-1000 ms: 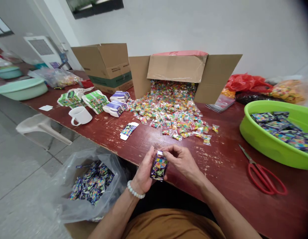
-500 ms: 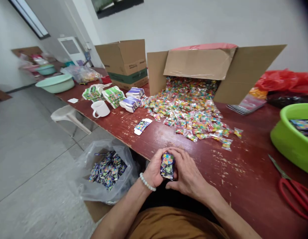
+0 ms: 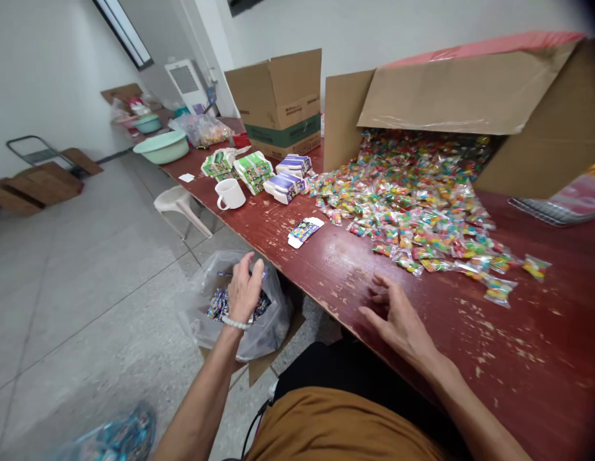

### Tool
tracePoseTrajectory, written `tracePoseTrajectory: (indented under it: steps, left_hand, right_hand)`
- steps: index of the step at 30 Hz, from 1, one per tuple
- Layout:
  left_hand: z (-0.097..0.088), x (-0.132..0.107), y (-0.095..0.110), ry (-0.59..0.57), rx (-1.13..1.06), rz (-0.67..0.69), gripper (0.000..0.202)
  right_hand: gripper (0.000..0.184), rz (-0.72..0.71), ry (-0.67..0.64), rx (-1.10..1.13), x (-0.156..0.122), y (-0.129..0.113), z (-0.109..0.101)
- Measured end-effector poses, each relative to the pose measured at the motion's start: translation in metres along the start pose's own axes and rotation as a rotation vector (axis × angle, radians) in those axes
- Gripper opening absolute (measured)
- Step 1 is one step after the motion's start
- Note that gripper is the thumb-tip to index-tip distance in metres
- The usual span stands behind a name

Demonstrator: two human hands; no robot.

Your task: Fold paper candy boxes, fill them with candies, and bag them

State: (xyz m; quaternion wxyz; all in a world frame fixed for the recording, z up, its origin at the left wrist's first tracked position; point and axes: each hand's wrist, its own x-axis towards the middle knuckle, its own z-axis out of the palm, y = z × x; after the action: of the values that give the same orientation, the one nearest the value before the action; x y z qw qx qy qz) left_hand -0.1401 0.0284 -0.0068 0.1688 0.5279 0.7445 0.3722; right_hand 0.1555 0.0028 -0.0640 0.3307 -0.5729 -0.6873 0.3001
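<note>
My left hand (image 3: 243, 291) hangs over a clear plastic bag (image 3: 273, 326) of small dark printed boxes on the floor beside the table. Its fingers are bunched, and purple edges of a small box (image 3: 263, 276) show behind them. My right hand (image 3: 397, 312) lies flat on the red table (image 3: 518, 358) near its front edge, fingers spread, holding nothing. A heap of small coloured candy packets (image 3: 412, 211) spills from a tipped cardboard carton (image 3: 451, 96) just beyond it. One flat unfolded box (image 3: 304, 230) lies on the table between the hands.
Stacks of flat green and purple boxes (image 3: 259, 171), a white mug (image 3: 230, 193) and an upright cardboard box (image 3: 278, 96) stand at the far left of the table. A pale green basin (image 3: 161, 146) sits beyond them. A white plastic stool (image 3: 179, 202) stands on the floor.
Both hands held the small box at the table edge. My left hand has carried it left and down over the bag, my right hand has let go and lies flat; the view swung left.
</note>
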Motion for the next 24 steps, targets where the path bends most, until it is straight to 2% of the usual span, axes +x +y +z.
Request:
tracePoseTrajectory:
  steps: [1,3,7,10,15,18,21,24]
  left_hand:
    - [0.000,0.011,-0.002,0.011,0.056,0.019,0.044]
    - [0.014,0.030,0.003,-0.018,0.155,0.086,0.045]
    - [0.064,0.062,0.026,-0.132,0.314,0.193,0.050]
    - [0.088,0.085,0.036,-0.209,0.411,0.185,0.058]
    - [0.096,0.117,0.032,-0.312,0.485,0.105,0.069]
    - [0.098,0.125,0.029,-0.325,0.467,0.073,0.081]
    - [0.096,0.119,0.032,-0.293,0.428,0.092,0.084]
    - [0.089,0.091,0.042,-0.236,0.390,0.175,0.082]
  right_hand:
    - [0.061,0.025,0.026,-0.035,0.001,0.006,0.000]
    - [0.052,0.012,0.055,-0.123,0.002,0.014,0.003]
    - [0.036,-0.188,0.110,-0.279,-0.002,0.018,0.010]
    - [0.033,-0.264,0.165,-0.323,-0.004,0.017,0.013]
    - [0.032,-0.252,0.180,-0.335,-0.003,0.015,0.013]
    - [0.032,-0.233,0.177,-0.309,-0.003,0.015,0.013]
    - [0.032,-0.214,0.170,-0.239,-0.003,0.014,0.012]
    - [0.034,-0.090,0.140,-0.072,-0.001,0.007,0.008]
